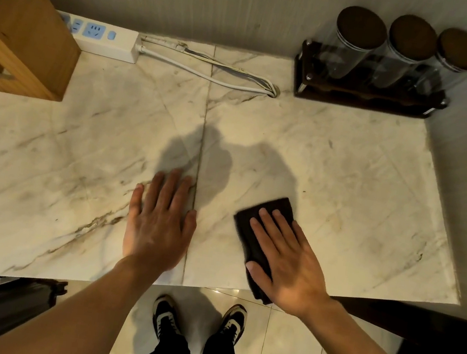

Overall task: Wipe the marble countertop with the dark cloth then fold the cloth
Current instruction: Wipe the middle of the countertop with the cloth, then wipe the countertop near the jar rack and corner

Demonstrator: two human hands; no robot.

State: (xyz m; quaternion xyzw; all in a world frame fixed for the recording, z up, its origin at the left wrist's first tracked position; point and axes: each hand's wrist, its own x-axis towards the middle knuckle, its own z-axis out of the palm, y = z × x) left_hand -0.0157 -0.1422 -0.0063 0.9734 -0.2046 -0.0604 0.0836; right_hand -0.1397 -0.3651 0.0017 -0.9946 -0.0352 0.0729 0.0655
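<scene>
The marble countertop [348,169] is pale with brown veins and a seam running front to back. A dark cloth [251,231], folded into a narrow pad, lies near the front edge at the right, its near end hanging slightly over the edge. My right hand [286,260] presses flat on top of the cloth, fingers spread, covering its right half. My left hand [159,220] rests flat on the bare marble just left of the seam, fingers apart, holding nothing.
A white power strip [107,39] with its cables [211,70] lies at the back. A dark rack with three glass jars [370,85] stands back right. A wooden box [21,24] sits back left. Walls close the back and right.
</scene>
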